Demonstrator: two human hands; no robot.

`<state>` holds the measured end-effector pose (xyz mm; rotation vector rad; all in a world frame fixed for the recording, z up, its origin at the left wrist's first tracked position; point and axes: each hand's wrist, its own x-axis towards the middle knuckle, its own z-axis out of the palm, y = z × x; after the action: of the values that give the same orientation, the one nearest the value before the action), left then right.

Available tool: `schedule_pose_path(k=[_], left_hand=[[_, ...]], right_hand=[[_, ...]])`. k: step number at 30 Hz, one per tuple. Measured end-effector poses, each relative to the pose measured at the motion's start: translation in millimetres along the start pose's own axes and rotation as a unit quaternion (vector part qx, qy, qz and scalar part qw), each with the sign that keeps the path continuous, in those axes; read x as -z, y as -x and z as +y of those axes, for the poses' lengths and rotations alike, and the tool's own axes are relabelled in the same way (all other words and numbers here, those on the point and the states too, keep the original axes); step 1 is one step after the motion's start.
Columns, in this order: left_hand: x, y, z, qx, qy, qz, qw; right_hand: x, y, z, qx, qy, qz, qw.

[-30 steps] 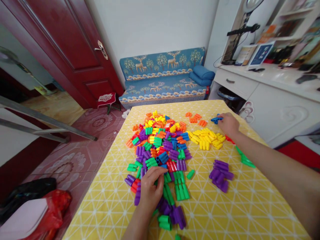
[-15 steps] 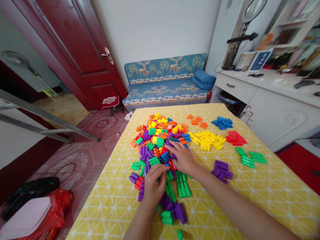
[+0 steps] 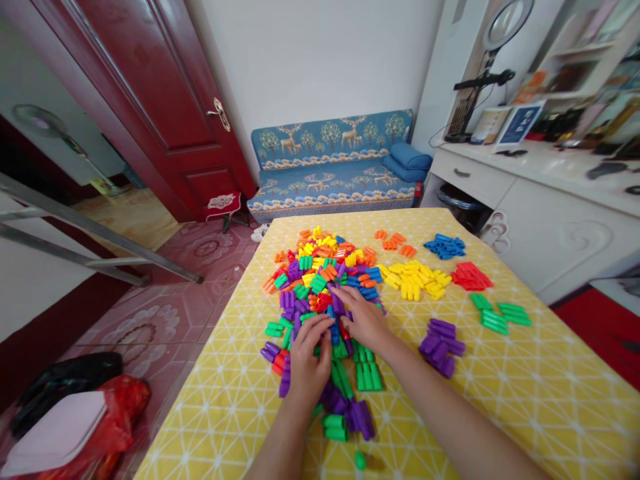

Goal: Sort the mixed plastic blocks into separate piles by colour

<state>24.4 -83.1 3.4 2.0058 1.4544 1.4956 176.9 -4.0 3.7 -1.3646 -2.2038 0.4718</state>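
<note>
A mixed pile of plastic building blocks (image 3: 320, 263), shaped like joined tubes in several colours, lies on the table in front of me. My left hand (image 3: 311, 353) is at the near part of the pile, its fingers and thumb pinched at a blue block (image 3: 333, 328). To its right, my right hand (image 3: 365, 321) has fingers and thumb around a purple block (image 3: 338, 305). A red block (image 3: 345, 335) lies partly under the right thumb. Green blocks (image 3: 369, 375) and more purple blocks (image 3: 361, 419) lie nearer to me. Some blocks are hidden beneath both hands.
Right of the pile lie sorted groups: orange (image 3: 396, 243), yellow (image 3: 416, 280), blue (image 3: 445, 247), red (image 3: 471, 276), green (image 3: 495, 322) and purple (image 3: 443, 347). A yellow patterned cloth (image 3: 215, 407) covers the table. A sofa (image 3: 330, 190) and a white cabinet (image 3: 560, 233) stand beyond.
The blue block between my hands has turned to point toward me at my left fingertips. A purple block now shows between my right fingers and thumb. Both hands have shifted only slightly.
</note>
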Motion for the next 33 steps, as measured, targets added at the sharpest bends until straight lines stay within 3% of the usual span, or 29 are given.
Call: schedule_pose_path(k=[3,8,13,15,19,21,24,26,29,31,33], left_hand=[[-0.7,1,-1,0.008,0.001,0.003,1.000],[-0.4,3,0,0.039,0.026,-0.007,0.999],[1.4,3,-1,0.029,0.014,-0.032,0.999],[2.2,3,-2,0.016,0.017,-0.035,0.999],[3.5,3,-3,0.002,0.035,-0.044,0.998],[4.0,3,-3,-0.001,0.039,-0.052,0.998],[4.0,4,-3,-0.008,0.035,-0.068,0.997],[3.5,4,-4,-0.011,0.028,-0.071,0.997],[2.1,4,-6,-0.012,0.022,-0.060,0.998],[1.0,4,-6,-0.016,0.026,-0.055,0.998],[0.1,4,-7,-0.022,0.032,-0.057,0.998]], right_hand=[[-4,-5,0,-0.010,-0.023,0.010,1.000],[-6,9,-9,-0.034,-0.188,0.072,0.979],[3,38,-29,-0.039,-0.327,0.043,0.943],[4,45,-35,-0.071,-0.399,0.036,0.914],[0,52,-40,-0.148,-0.541,0.019,0.828],[0,54,-39,-0.162,-0.557,0.020,0.814],[11,55,-28,-0.165,-0.513,0.032,0.842],[28,55,-12,-0.149,-0.422,0.066,0.892],[62,54,24,-0.119,-0.187,0.098,0.970],[82,54,48,-0.135,-0.013,0.056,0.989],[96,55,66,-0.158,0.118,-0.012,0.980]])
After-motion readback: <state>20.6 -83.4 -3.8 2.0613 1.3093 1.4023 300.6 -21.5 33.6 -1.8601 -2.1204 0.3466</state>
